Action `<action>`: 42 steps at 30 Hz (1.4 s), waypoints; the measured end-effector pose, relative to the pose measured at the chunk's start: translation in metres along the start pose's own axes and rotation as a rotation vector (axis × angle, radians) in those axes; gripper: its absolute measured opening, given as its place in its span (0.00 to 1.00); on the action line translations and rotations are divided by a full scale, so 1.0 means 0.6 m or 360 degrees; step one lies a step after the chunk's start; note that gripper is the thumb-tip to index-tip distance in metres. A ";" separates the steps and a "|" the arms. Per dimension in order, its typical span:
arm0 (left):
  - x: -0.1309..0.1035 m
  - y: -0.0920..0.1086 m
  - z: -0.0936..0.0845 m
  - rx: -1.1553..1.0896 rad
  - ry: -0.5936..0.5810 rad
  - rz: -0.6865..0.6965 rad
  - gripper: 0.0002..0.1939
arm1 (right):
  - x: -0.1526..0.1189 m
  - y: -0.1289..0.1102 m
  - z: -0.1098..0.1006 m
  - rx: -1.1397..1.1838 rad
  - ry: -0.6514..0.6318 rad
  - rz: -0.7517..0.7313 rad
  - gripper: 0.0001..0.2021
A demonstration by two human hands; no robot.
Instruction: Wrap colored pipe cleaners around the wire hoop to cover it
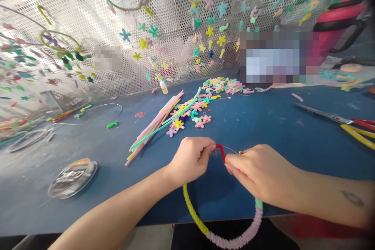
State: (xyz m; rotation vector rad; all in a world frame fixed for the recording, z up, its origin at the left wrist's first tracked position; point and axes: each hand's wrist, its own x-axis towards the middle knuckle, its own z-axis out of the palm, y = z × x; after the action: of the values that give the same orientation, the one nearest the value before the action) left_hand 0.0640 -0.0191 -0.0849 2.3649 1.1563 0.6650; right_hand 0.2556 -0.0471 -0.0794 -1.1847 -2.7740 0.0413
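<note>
A red pipe cleaner (220, 151) is pinched by the left hand (190, 159) and the right hand (259, 172). It is held on a wrapped hoop (231, 238) above the blue table (263, 125).

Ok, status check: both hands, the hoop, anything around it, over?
Left hand and right hand both pinch red pipe cleaner onto thin wire hoop wrapped yellow, pink, green. Pastel pipe cleaner bundle lies beyond, apart. Nothing blocking.

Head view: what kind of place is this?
Probably a craft workbench: a bundle of pipe cleaners, a pile of small fuzzy flowers, and a perforated metal panel hung with finished hoops.
</note>
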 end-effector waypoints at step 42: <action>-0.003 0.003 -0.005 -0.0238 -0.0083 -0.0075 0.17 | 0.052 0.101 -0.018 0.1394 -0.0382 0.0290 0.14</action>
State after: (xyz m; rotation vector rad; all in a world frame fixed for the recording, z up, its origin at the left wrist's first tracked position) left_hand 0.0625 -0.0213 -0.0819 2.2107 1.0971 0.6464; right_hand 0.2794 0.0170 -0.0699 -1.1827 -2.3110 1.3214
